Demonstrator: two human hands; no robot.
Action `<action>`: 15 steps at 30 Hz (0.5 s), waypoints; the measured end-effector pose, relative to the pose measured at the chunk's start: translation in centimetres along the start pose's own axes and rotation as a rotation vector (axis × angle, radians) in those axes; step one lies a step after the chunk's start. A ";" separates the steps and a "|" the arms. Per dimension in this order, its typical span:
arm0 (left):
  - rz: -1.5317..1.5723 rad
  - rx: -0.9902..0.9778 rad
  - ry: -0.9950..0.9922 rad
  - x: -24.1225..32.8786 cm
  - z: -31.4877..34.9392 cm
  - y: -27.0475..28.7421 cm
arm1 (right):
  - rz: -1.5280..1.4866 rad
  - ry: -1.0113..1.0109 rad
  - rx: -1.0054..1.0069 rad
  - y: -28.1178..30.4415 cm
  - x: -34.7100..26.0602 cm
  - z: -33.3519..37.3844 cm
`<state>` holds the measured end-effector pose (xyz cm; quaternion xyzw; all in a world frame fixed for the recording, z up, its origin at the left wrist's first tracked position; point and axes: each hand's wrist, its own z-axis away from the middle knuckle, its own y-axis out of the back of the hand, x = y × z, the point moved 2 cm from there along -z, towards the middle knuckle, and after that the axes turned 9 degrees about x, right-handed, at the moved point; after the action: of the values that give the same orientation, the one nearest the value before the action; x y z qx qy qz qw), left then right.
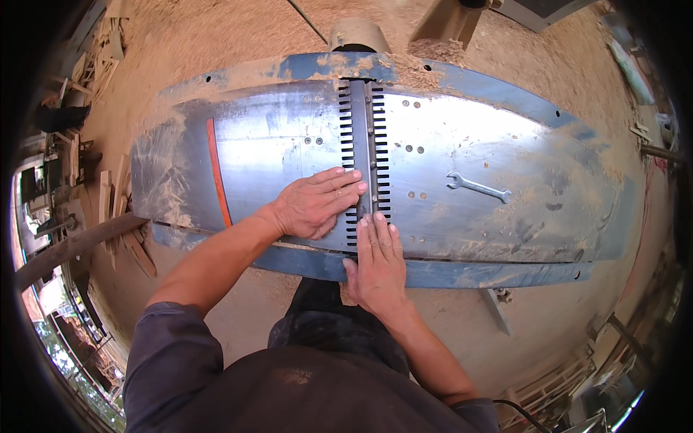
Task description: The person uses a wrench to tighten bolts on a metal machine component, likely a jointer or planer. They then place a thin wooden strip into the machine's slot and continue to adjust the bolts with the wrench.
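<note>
In front of me is a jointer planer with a shiny metal table (274, 115), split by a slot with toothed edges. Inside the slot lies the cutter head (359, 123), a long bar with a row of bolts. My left hand (317, 202) rests flat across the slot's left edge, fingertips on the cutter head. My right hand (380, 263) reaches up from the near edge; its straight fingers touch the cutter head's near end, and the thumb sits on the blue rim. Neither hand grips anything. An open-end wrench (478, 187) lies on the table's right half.
A thin orange-red strip (217, 173) lies across the left half of the table. Sawdust coats the blue frame (498, 88) and the floor. Behind the machine is a round duct (359, 35). Wood offcuts (108, 198) are piled at the left.
</note>
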<state>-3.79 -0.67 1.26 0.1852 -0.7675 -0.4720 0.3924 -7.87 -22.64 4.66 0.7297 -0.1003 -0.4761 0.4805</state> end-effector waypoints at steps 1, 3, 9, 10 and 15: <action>-0.015 0.009 -0.014 -0.1 0.1 -0.1 | 0.014 0.009 -0.013 -0.2 0.1 0.1; -0.004 0.002 -0.013 0.0 0.2 -0.4 | 0.026 0.029 -0.029 -0.4 0.3 0.3; 0.073 -0.018 -0.018 0.3 -0.7 0.1 | 0.023 0.085 -0.057 -0.6 0.6 0.1; 0.076 -0.029 -0.017 0.3 -0.7 0.0 | 0.022 0.094 -0.062 -0.6 0.6 0.1; 0.034 -0.058 -0.006 0.4 -0.8 0.0 | -0.008 0.080 -0.058 -0.2 0.0 -0.4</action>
<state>-3.43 -1.35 1.58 0.1595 -0.7576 -0.4878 0.4032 -7.57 -22.28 4.56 0.7343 -0.0644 -0.4513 0.5030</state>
